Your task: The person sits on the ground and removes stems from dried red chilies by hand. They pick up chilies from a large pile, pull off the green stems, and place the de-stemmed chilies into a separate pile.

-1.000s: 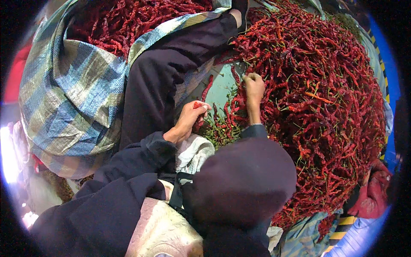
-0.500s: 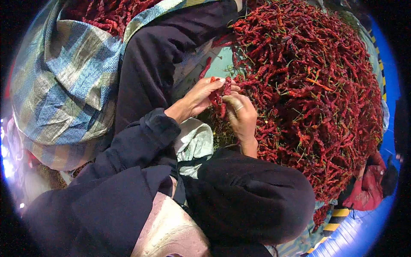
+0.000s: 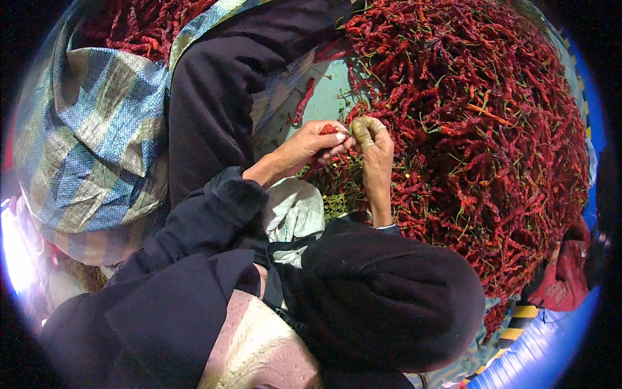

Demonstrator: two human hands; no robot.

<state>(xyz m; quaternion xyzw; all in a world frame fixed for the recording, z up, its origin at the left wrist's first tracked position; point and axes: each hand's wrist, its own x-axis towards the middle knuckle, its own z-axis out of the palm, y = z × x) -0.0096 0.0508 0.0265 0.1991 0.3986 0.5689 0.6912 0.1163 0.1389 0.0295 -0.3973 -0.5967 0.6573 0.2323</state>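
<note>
Your left hand (image 3: 308, 144) was curled closed around red chillies (image 3: 330, 129), an orange-red bit showing above the thumb; how many you held was hidden by your fingers. Your right hand (image 3: 377, 148) met it just beside those fingertips, thumb and forefinger pinched together; whether a stem sat between them was too small to tell.

Just below your hands, green stems (image 3: 335, 202) lay in a small heap, with a crumpled white cloth (image 3: 295, 206) nearer your body. Beyond your left hand, a single red chilli (image 3: 303, 102) rested on a pale green surface (image 3: 329, 91). To your right spread a big pile of red chillies (image 3: 479, 155), many with green stems attached.

Your dark-trousered left leg (image 3: 210, 97) stretched forward on one side, and your bent right knee (image 3: 395, 298) stood below the pile. Outside the left leg bulged a blue, white and tan checked sack (image 3: 107, 139), with more red chillies (image 3: 139, 29) in its mouth. At far right lay a red cloth (image 3: 565, 282), near a yellow-and-black striped band (image 3: 521, 312).
</note>
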